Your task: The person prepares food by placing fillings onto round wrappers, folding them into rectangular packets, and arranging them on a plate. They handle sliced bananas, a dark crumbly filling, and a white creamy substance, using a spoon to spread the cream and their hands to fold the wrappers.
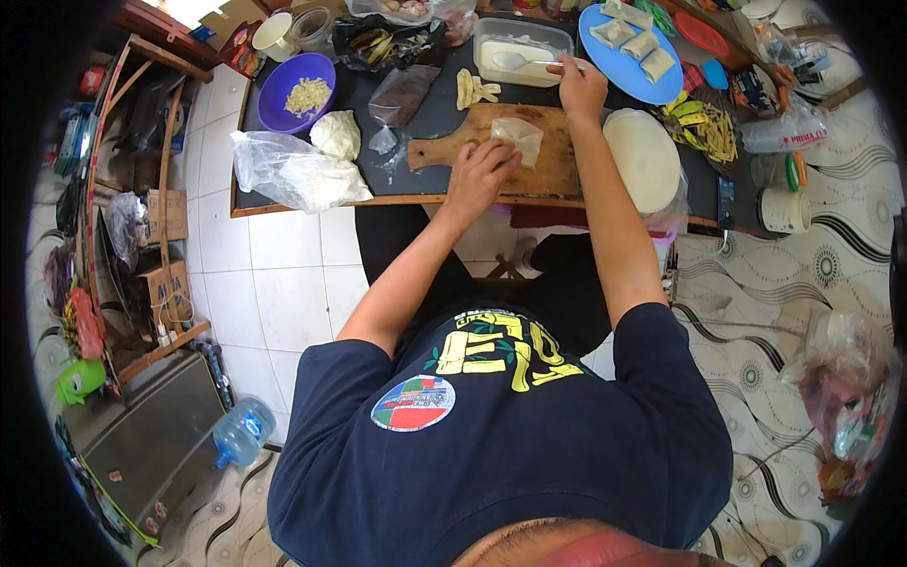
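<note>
On the wooden cutting board [444, 151] lies a partly folded pale pastry wrapper [525, 142]. My left hand [484, 174] is at its left edge, with bent fingers closed on it. My right hand [580, 92] grips the handle of a metal spoon [512, 60]. The spoon's bowl is inside a clear rectangular container [484, 76] of whitish content, beyond the board. A stack of thin round wrappers [642, 161] lies right of the board. Several folded rolls [639, 44] rest on a blue plate [605, 76] at the far right. What the wrapper encloses is hidden.
Left on the dark table stand a purple bowl [267, 104] with pale chopped pieces, a dough-like white lump [335, 135] and a clear plastic bag [293, 175]. Pale strips [472, 89] lie behind the board. Yellow-green peels [694, 123] and plastic cups [779, 135] crowd the right side.
</note>
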{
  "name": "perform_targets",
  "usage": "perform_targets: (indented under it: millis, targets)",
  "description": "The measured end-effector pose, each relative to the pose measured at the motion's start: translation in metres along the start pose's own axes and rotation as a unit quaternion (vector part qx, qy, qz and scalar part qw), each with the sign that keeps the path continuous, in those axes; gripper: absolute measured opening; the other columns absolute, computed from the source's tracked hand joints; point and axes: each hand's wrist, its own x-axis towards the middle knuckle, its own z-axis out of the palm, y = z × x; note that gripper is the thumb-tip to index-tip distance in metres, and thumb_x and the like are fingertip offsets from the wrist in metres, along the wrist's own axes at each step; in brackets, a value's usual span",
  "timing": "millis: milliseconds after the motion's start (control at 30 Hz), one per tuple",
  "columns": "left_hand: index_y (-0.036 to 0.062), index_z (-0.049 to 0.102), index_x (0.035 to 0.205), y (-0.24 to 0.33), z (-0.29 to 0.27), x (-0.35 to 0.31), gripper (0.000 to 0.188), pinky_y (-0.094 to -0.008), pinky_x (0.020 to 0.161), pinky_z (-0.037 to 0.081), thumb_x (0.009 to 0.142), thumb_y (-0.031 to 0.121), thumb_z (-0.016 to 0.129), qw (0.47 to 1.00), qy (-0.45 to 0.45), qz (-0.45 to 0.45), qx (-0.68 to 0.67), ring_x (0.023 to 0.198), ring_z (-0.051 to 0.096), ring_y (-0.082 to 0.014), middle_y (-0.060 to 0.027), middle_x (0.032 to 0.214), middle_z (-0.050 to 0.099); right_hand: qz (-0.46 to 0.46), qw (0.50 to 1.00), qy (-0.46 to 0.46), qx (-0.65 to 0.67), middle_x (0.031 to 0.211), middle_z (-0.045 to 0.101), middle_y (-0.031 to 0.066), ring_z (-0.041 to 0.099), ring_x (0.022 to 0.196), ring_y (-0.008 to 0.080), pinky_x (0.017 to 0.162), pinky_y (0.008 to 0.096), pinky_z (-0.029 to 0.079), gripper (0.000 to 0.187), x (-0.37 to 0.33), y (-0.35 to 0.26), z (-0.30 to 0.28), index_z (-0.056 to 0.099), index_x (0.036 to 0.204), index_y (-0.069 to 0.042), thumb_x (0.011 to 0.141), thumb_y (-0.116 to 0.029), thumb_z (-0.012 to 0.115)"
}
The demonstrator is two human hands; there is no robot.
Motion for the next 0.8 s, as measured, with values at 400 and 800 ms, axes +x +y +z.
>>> perform_targets:
  millis: [400, 800]
  targets:
    - [0.0125, 0.073, 0.113, 0.002, 0.0, -0.001, 0.037, -0.041, 0.092, 0.044, 0.076, 0.009, 0.073, 1.0, 0.0, 0.0, 0.016, 0.118, 0.06, -0.0222, -0.0028, 0.121, 0.067, 0.215, 0.935, 0.037, 0.279, 0.086, 0.077, 0.0101, 0.056, 0.06, 0.0089, 0.05, 0.0243, 0.039, 0.018, -0.017, 0.025, -0.023, 0.069, 0.105, -0.001, 0.098, -0.013, 0.057]
    - [0.0134, 0.072, 0.116, 0.0, 0.0, -0.003, 0.039, -0.0421, 0.092, 0.044, 0.077, 0.008, 0.072, 1.0, -0.004, -0.003, 0.009, 0.117, 0.06, -0.0225, -0.0023, 0.122, 0.067, 0.16, 0.943, 0.0, 0.294, 0.083, 0.074, 0.0095, 0.057, 0.065, 0.0088, 0.055, 0.0214, 0.039, 0.02, -0.054, 0.028, -0.073, 0.069, 0.102, -0.001, 0.102, -0.016, 0.056]
